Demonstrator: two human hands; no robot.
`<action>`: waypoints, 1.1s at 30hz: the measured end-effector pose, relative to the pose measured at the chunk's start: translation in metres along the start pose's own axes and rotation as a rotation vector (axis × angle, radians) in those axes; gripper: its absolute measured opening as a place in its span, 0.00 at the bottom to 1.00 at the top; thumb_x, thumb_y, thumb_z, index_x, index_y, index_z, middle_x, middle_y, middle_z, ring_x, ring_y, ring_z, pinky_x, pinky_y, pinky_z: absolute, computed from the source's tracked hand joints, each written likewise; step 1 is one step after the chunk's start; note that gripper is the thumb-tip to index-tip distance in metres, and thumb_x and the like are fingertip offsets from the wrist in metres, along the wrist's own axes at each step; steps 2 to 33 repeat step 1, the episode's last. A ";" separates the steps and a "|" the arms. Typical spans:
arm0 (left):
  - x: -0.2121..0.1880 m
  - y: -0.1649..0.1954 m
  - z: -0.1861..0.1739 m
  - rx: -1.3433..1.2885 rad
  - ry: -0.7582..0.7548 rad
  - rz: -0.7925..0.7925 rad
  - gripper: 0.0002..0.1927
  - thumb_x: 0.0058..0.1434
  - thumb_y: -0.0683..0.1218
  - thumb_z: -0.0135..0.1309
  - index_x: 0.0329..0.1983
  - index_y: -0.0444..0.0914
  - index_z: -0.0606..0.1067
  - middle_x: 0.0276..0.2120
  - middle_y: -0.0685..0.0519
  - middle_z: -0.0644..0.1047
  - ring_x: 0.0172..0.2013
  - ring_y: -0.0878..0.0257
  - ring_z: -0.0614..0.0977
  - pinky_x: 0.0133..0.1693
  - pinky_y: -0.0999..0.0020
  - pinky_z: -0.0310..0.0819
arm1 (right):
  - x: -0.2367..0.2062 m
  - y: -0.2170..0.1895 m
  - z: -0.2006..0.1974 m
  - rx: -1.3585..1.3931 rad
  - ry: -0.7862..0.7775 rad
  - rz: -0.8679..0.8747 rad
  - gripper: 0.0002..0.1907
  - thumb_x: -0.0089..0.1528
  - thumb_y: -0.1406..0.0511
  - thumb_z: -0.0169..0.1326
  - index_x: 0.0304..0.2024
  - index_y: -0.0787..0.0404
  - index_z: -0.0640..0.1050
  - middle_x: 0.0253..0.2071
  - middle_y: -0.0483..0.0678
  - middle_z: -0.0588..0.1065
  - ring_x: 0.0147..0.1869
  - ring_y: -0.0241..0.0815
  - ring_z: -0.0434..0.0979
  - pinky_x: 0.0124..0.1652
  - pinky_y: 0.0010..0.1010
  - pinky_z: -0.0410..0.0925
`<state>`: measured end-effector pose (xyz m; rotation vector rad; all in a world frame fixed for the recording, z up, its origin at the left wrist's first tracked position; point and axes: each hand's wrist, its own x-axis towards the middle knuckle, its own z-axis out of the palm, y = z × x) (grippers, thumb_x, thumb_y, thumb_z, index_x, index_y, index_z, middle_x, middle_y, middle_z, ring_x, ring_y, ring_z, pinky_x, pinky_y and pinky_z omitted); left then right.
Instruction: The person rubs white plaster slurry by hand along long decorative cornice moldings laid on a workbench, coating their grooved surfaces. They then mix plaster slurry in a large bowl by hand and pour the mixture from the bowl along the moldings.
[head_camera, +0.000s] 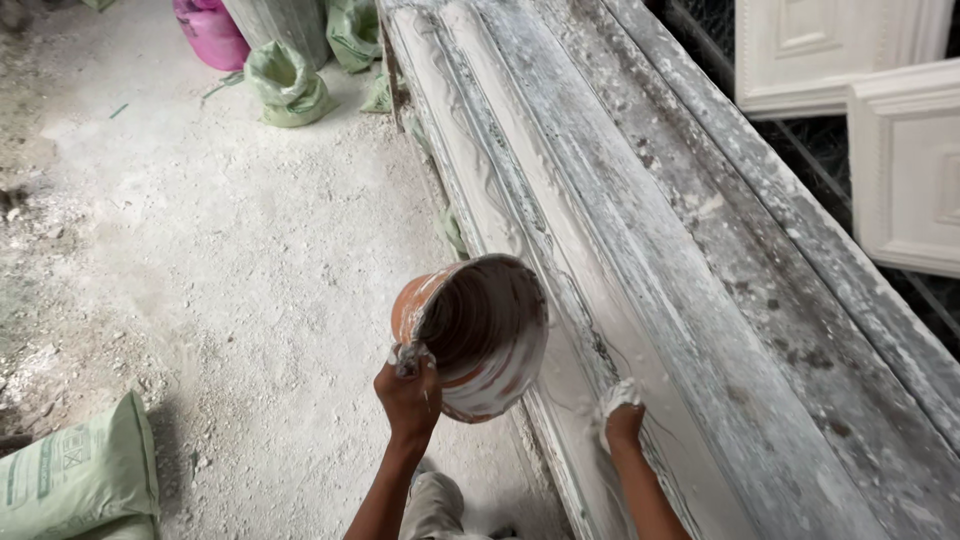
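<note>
Left hand (408, 392) grips the tilted bowl (478, 335); right hand (620, 415), plaster-coated, presses flat on the mould (560, 200), running toward 11 o'clock

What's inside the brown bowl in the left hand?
The bowl, tipped toward the long mould, shows only white plaster smears on its inner wall. Its lowest part is hidden by the rim, so any leftover plaster can't be seen.

Both hands engaged, plaster-coated.
Left hand (408, 395) raised, fingers clenched on the bowl (480, 335) rim; right hand (620, 415) just right of the bowl, pressed flat, forearm extended.
</note>
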<state>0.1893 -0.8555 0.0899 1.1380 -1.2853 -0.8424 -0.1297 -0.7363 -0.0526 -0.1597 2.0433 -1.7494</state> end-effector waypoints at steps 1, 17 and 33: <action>0.007 -0.003 -0.003 -0.027 0.011 -0.012 0.04 0.62 0.37 0.52 0.31 0.32 0.73 0.22 0.51 0.75 0.27 0.71 0.72 0.30 0.70 0.68 | 0.005 -0.006 0.011 0.003 -0.005 -0.005 0.08 0.68 0.61 0.44 0.40 0.56 0.73 0.34 0.45 0.74 0.37 0.42 0.72 0.39 0.36 0.68; 0.007 -0.003 -0.003 -0.027 0.011 -0.012 0.04 0.62 0.37 0.52 0.31 0.32 0.73 0.22 0.51 0.75 0.27 0.71 0.72 0.30 0.70 0.68 | 0.005 -0.006 0.011 0.003 -0.005 -0.005 0.08 0.68 0.61 0.44 0.40 0.56 0.73 0.34 0.45 0.74 0.37 0.42 0.72 0.39 0.36 0.68; 0.007 -0.003 -0.003 -0.027 0.011 -0.012 0.04 0.62 0.37 0.52 0.31 0.32 0.73 0.22 0.51 0.75 0.27 0.71 0.72 0.30 0.70 0.68 | 0.005 -0.006 0.011 0.003 -0.005 -0.005 0.08 0.68 0.61 0.44 0.40 0.56 0.73 0.34 0.45 0.74 0.37 0.42 0.72 0.39 0.36 0.68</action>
